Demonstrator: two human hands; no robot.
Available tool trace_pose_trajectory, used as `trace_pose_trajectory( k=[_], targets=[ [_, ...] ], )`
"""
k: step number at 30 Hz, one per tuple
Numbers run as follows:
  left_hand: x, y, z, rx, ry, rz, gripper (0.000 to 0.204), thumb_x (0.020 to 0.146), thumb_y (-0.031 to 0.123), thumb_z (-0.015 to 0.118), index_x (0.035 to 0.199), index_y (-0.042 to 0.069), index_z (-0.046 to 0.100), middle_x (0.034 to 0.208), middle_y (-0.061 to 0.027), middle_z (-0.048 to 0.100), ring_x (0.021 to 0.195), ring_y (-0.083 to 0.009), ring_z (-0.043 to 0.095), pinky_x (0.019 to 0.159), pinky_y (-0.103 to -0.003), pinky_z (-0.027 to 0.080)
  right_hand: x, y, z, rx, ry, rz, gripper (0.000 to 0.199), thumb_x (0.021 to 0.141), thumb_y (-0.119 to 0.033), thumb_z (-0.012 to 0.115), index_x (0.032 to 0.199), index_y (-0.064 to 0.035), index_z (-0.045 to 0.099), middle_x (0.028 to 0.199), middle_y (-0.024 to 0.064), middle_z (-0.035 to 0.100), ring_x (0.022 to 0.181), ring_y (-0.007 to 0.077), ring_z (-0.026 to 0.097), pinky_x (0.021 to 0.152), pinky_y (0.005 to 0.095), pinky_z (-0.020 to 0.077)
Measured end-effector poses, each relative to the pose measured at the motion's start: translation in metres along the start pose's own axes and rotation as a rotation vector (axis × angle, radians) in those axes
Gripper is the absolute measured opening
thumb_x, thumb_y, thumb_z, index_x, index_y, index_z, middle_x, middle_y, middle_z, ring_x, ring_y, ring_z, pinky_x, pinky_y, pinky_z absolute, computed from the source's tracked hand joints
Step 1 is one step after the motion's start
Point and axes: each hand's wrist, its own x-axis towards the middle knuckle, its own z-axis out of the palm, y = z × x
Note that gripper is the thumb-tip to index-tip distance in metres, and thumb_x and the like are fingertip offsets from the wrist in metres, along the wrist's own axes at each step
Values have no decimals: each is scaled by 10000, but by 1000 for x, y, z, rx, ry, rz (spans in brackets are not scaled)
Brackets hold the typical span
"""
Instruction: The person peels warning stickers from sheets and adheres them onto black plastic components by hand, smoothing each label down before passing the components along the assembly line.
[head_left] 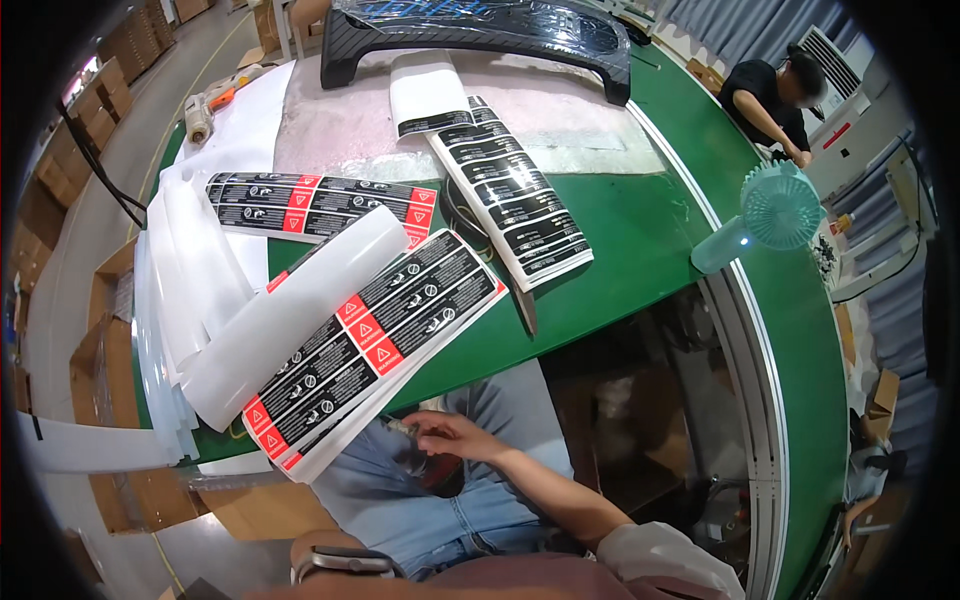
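My right hand (455,435) is over my lap, just off the green table's near edge, its fingers curled together. Whatever they hold is too small to make out. Below the fingers, a dark, partly reddish item (440,476) rests against my jeans. Of my left arm, mainly the wrist with a watch (345,563) shows at the lower edge; the fingers are hidden. Between wrist and table, black-and-red warning label sheets (375,335) overhang the edge. A curled white backing sheet (300,310) lies across them.
On the green table (610,290) lie more black label sheets (515,190), a pointed blade (527,310) and a tape dispenser (200,120). A black plastic part (480,35) stands at the back. A turquoise fan (775,210) is at right; beyond it a person (775,100) works.
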Motion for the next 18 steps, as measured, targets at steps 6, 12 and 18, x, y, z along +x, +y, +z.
trace_pose_trajectory(
  k=[6,12,18],
  targets=[
    [43,22,33,-96,93,-307,40,935,149,638,969,139,620,800,-56,714,923,-210,642,1100,-499,302,0,-7,5,-9,-30,-12,415,969,-185,624,1354,-81,509,867,-10,566,765,66,537,699,222,432],
    [164,-2,46,302,680,-202,119,954,221,621,1000,135,553,738,-5,668,871,-160,623,1047,-523,324,-7,-7,-5,-2,-1,4,438,966,-183,628,1369,-79,492,871,-15,567,789,63,535,720,223,431],
    [44,-25,138,690,1175,-58,194,970,281,607,1026,131,497,686,37,630,828,-118,606,1003,-542,342,3,-7,5,-19,-29,-31,451,957,-171,640,1368,-68,487,844,-14,566,769,60,531,709,221,431]
  ],
)
